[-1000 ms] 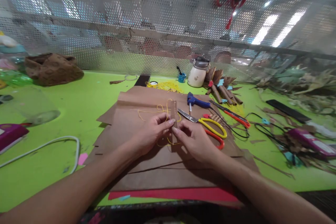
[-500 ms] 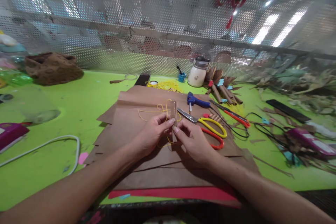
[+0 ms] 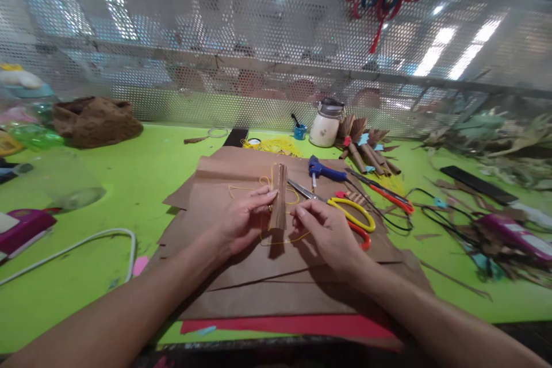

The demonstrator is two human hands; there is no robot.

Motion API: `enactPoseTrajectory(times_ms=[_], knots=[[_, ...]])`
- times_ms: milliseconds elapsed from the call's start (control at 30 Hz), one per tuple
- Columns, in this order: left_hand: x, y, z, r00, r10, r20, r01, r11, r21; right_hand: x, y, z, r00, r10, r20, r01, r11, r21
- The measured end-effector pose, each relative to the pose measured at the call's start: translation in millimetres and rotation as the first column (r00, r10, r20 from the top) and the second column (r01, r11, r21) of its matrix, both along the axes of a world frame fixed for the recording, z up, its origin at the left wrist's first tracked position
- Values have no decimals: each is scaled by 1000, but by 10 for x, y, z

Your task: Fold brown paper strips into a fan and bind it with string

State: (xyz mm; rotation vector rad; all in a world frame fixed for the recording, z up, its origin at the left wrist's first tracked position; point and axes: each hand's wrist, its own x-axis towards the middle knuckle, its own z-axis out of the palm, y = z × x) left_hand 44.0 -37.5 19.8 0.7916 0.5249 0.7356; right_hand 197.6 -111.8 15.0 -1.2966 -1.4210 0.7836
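My left hand pinches a narrow folded strip of brown paper, its pleats fanned slightly at the lower end. Just right of the strip is my right hand, apart from it, thumb and fingertips drawn together; whatever they may hold is too small to make out. Loose yellow thread loops around and behind the strip, one stretch running to below my right hand. Beyond that hand lie scissors with yellow and orange handles, partly covered by it. Brown paper sheets are spread beneath both hands.
A blue glue gun and orange-handled scissors lie right of the sheets. Behind stand a white jar, tied brown paper bundles and tangled yellow thread. A white cable curves at left; paper scraps lie at right.
My right hand has come off the folded paper and moved slightly right. The strip now shows its pleats more openly in my left hand. The view has shifted a little.
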Motion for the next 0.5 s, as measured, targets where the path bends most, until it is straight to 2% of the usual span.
enactPoseTrajectory(times_ms=[167,333,500], knots=[[-9,-13,33,1000,15,-24,-17,996,-82,-1,-23,-2,993,31,115,-36,998,42],[-11,-23,45,999,37,-34,-41,990,-132,2,-45,-35,987,57,149,-68,995,73],[-25,-18,25,1000,-12,-17,10,992,-123,3,-21,-70,991,-46,124,25,986,166]])
